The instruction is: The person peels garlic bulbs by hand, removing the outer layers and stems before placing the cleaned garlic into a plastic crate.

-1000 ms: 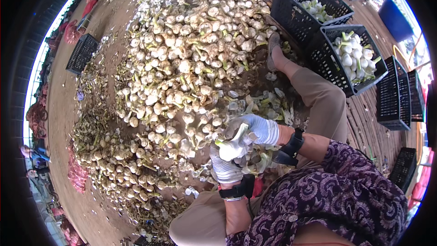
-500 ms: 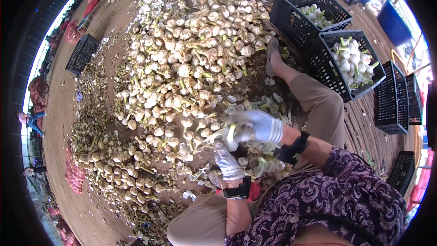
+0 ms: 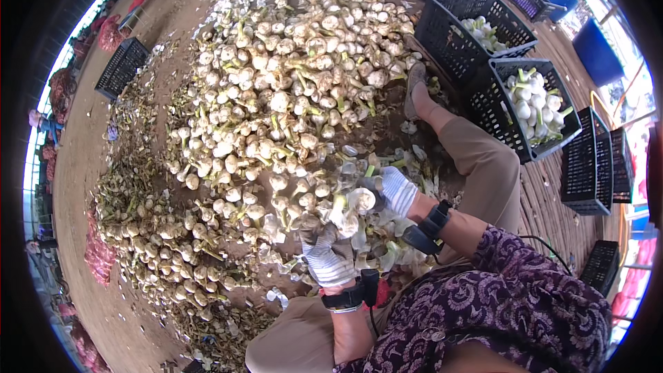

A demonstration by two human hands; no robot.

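My right hand point(image 3: 396, 190), in a striped white-and-blue glove with dark fingers, is closed around a garlic bulb point(image 3: 361, 199) whose pale round end faces up. To its left and a little nearer me, my left hand point(image 3: 327, 255), gloved alike, has its fingers apart; they are somewhat smeared. Another whitish bulb point(image 3: 346, 224) shows beside the left thumb, and I cannot tell whether they touch. Pale garlic skins point(image 3: 387, 252) lie beneath and around both hands. Just beyond spreads a large heap of garlic bulbs point(image 3: 280, 101) with short green stems and dry roots.
Black crates stand at the right; one crate point(image 3: 492, 107) holds clean white garlic point(image 3: 535, 105), as does the one behind it. Stacked crates point(image 3: 587, 166) and a blue barrel point(image 3: 598, 52) are farther right. Trimmings point(image 3: 138, 190) and red mesh sacks point(image 3: 102, 252) lie at the left. My bent leg point(image 3: 483, 166) borders the heap.
My hands have moved apart: the left came toward me and left, off the bulb. The right has turned and now shows the bulb's round end. The view has shifted slightly.
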